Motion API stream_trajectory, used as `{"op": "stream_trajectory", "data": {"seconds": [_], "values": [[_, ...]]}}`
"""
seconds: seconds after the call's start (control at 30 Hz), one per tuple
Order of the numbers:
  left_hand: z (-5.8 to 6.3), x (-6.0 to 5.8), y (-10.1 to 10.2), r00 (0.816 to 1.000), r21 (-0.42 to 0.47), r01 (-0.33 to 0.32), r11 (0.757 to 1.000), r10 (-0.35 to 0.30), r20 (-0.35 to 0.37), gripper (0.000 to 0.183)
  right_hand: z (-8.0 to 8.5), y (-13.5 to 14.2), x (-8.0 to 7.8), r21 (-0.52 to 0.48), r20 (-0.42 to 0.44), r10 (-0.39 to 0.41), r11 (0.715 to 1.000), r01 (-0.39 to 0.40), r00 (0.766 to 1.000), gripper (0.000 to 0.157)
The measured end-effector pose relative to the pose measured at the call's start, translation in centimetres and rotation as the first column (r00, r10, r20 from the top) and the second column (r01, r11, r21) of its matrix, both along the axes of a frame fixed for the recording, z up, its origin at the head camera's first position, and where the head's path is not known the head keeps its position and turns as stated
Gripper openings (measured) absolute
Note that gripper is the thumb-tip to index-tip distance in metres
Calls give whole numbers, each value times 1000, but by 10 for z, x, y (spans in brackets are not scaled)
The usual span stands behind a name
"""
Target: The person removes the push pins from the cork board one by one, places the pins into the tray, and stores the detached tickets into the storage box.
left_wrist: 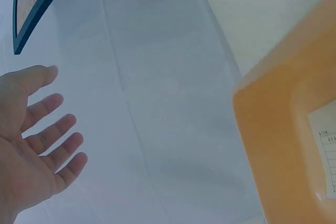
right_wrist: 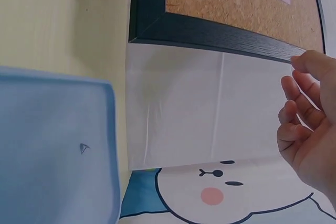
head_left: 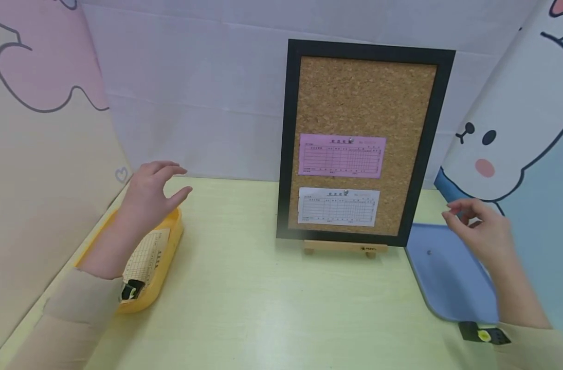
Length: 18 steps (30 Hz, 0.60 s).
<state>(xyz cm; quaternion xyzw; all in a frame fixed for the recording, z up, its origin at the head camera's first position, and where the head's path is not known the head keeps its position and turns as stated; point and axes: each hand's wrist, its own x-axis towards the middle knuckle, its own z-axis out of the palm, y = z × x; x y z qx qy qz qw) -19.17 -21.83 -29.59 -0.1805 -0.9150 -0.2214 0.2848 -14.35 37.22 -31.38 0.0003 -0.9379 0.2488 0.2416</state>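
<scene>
My left hand is raised over the yellow tray, its fingers spread apart from the thumb and nothing between them. Paper slips printed with a grid lie in that tray, partly hidden by my forearm. Over the blue tray hovers my right hand, fingers loosely curled, with nothing visible in them. A single pushpin lies in the blue tray. On the cork board, pushpins hold a pink slip and, below it, a white slip.
The black-framed board leans on a small wooden stand on the pale yellow table. Behind it hangs a white cloth backdrop. A cartoon-printed panel closes off the right side.
</scene>
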Motion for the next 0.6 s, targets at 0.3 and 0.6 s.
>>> {"op": "stream_trajectory", "data": {"seconds": [0.3,0.6], "values": [[0,7,24,999,157,19,987,-25,36,32,10,-26,4,-105,-190,-2,994,-18,982,21],[8,15,53,995,292,20,956,-47,87,32,21,-56,3,-255,-335,-29,965,-61,942,23]]}}
